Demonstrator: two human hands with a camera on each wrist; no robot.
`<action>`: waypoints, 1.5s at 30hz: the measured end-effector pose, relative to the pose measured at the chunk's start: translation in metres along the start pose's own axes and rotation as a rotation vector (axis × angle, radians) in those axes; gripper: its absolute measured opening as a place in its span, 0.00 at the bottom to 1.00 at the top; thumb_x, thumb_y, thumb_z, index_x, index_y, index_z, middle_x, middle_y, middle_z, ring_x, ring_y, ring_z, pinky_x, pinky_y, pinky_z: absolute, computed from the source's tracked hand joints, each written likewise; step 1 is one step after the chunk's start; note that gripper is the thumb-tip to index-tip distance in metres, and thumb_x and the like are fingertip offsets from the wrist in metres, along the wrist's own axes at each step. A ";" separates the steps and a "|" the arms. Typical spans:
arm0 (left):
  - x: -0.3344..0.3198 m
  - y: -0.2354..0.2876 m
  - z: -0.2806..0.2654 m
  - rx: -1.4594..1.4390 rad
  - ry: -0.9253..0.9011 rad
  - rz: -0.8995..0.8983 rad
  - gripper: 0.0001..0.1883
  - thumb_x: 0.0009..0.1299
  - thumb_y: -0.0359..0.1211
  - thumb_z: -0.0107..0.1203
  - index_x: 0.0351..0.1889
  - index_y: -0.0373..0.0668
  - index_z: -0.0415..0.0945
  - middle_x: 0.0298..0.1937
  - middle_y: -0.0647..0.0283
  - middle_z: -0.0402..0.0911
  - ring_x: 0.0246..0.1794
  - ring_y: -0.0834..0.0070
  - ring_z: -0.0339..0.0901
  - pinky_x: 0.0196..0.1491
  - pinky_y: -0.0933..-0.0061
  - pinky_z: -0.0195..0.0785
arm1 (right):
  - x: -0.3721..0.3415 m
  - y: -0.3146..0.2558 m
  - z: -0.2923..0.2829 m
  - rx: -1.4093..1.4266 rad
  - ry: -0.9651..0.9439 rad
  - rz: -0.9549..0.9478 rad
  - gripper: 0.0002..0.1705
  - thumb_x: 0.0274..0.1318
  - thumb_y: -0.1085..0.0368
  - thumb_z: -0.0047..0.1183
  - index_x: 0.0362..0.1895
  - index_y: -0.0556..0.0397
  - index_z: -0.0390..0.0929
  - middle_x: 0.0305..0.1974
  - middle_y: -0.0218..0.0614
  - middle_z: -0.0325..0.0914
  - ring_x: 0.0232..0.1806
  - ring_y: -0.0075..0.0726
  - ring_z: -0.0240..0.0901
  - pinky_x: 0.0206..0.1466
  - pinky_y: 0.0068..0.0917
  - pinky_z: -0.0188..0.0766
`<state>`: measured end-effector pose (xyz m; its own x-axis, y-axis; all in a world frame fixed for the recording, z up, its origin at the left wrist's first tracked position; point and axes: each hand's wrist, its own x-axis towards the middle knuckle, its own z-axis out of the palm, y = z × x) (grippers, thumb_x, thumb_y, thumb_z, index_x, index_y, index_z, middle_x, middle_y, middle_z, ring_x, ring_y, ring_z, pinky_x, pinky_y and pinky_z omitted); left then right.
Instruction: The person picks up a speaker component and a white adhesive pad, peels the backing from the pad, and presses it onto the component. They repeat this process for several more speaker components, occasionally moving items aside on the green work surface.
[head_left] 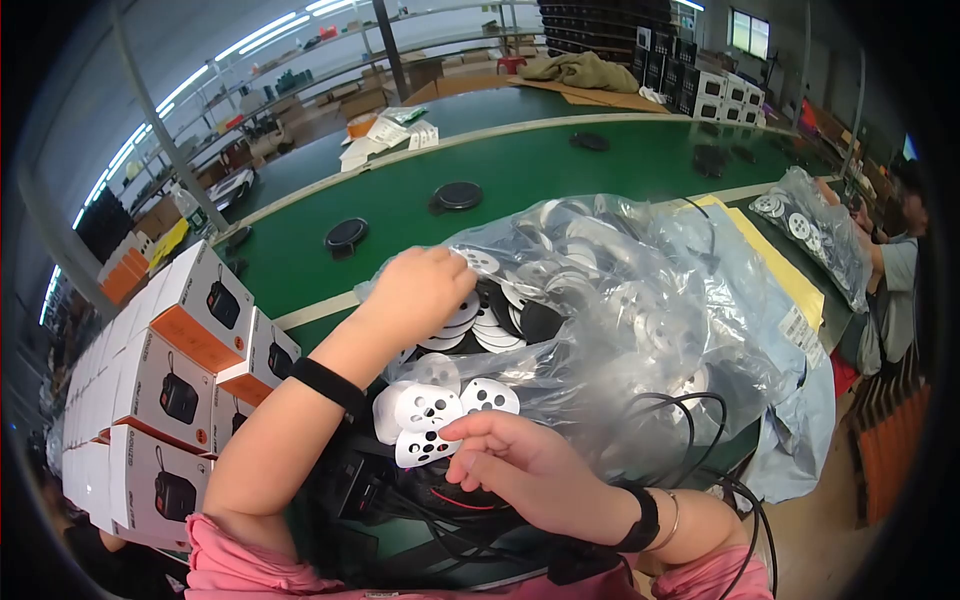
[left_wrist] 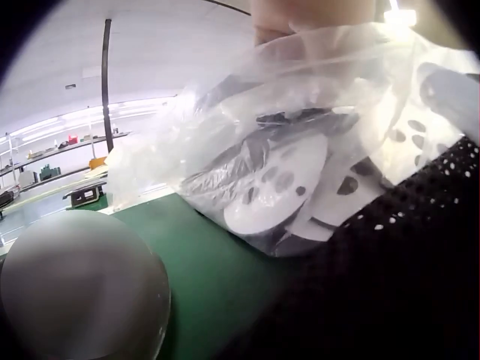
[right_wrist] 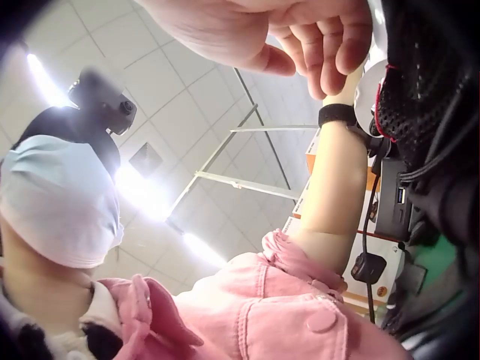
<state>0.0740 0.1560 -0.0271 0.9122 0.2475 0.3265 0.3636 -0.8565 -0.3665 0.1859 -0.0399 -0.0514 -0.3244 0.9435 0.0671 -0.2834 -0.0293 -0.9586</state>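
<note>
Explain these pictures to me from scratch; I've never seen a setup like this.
There is no robot here, just two bare human hands. The widest picture comes from a head camera looking down; the others come from cameras on each wrist. The right-wrist one mainly looks up at a face mask and pink jacket.

On the green surface lies a clear plastic bag full of holed discs, with printed boxes to the left.

The left hand is at the bag; whether it grips anything is hidden. The right hand is beside some white discs and appears to hold nothing.
</note>
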 end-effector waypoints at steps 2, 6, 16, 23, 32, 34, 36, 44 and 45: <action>0.003 0.001 -0.018 -0.060 0.156 -0.156 0.04 0.58 0.30 0.47 0.30 0.42 0.70 0.31 0.63 0.74 0.34 0.64 0.71 0.36 0.68 0.65 | 0.000 -0.002 0.000 0.009 0.001 -0.004 0.15 0.56 0.70 0.41 0.49 0.58 0.64 0.32 0.27 0.71 0.31 0.16 0.64 0.36 0.14 0.63; 0.001 0.004 -0.076 -0.217 0.623 -0.509 0.06 0.64 0.31 0.44 0.32 0.38 0.70 0.30 0.55 0.73 0.29 0.61 0.72 0.33 0.70 0.64 | -0.003 -0.011 0.002 0.049 0.054 0.028 0.15 0.57 0.69 0.40 0.49 0.57 0.64 0.33 0.28 0.71 0.32 0.17 0.64 0.37 0.14 0.63; -0.063 0.099 -0.161 -0.604 0.135 -0.652 0.04 0.60 0.25 0.48 0.32 0.36 0.71 0.27 0.56 0.72 0.27 0.59 0.71 0.31 0.69 0.64 | -0.013 -0.008 0.002 0.200 0.023 -0.141 0.17 0.58 0.68 0.41 0.51 0.61 0.64 0.39 0.32 0.70 0.36 0.16 0.65 0.38 0.15 0.64; -0.075 0.109 -0.101 -0.533 0.404 -0.523 0.09 0.55 0.25 0.54 0.35 0.37 0.73 0.33 0.56 0.73 0.30 0.62 0.71 0.30 0.69 0.64 | -0.008 -0.022 0.005 -0.096 0.285 -0.092 0.11 0.50 0.73 0.51 0.40 0.60 0.74 0.28 0.30 0.75 0.26 0.14 0.69 0.27 0.10 0.66; -0.087 0.120 -0.085 -0.763 0.300 -0.377 0.24 0.53 0.22 0.54 0.50 0.27 0.66 0.53 0.44 0.66 0.48 0.55 0.71 0.47 0.70 0.65 | -0.002 -0.012 0.005 -0.671 0.300 -0.555 0.10 0.43 0.75 0.55 0.34 0.60 0.75 0.31 0.42 0.76 0.28 0.39 0.73 0.31 0.24 0.69; -0.085 0.122 -0.086 -0.803 0.260 -0.408 0.25 0.54 0.20 0.50 0.52 0.26 0.63 0.56 0.41 0.63 0.48 0.55 0.71 0.48 0.71 0.65 | -0.001 -0.014 0.004 -0.696 0.304 -0.467 0.09 0.43 0.75 0.55 0.34 0.58 0.75 0.31 0.40 0.76 0.29 0.37 0.73 0.33 0.24 0.68; -0.085 0.124 -0.084 -0.813 0.255 -0.406 0.25 0.53 0.19 0.49 0.52 0.25 0.62 0.56 0.40 0.62 0.47 0.55 0.71 0.48 0.71 0.65 | -0.001 -0.015 0.002 -0.694 0.304 -0.457 0.09 0.43 0.75 0.55 0.33 0.58 0.76 0.31 0.39 0.76 0.30 0.36 0.73 0.33 0.23 0.68; -0.085 0.128 -0.085 -0.772 0.234 -0.392 0.27 0.51 0.18 0.48 0.53 0.24 0.61 0.56 0.37 0.61 0.47 0.53 0.71 0.47 0.71 0.65 | -0.003 -0.019 0.003 -0.630 0.317 -0.444 0.06 0.43 0.76 0.54 0.30 0.59 0.76 0.29 0.37 0.75 0.28 0.32 0.72 0.32 0.22 0.67; -0.084 0.129 -0.085 -0.751 0.236 -0.387 0.27 0.51 0.18 0.48 0.53 0.24 0.61 0.55 0.37 0.62 0.47 0.53 0.71 0.47 0.71 0.66 | -0.004 -0.020 0.003 -0.597 0.313 -0.422 0.06 0.43 0.76 0.54 0.30 0.59 0.76 0.29 0.37 0.75 0.28 0.31 0.71 0.31 0.21 0.66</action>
<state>0.0277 -0.0134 -0.0280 0.6574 0.5537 0.5111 0.3434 -0.8239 0.4509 0.1899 -0.0438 -0.0316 -0.0038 0.8870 0.4617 0.2341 0.4496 -0.8620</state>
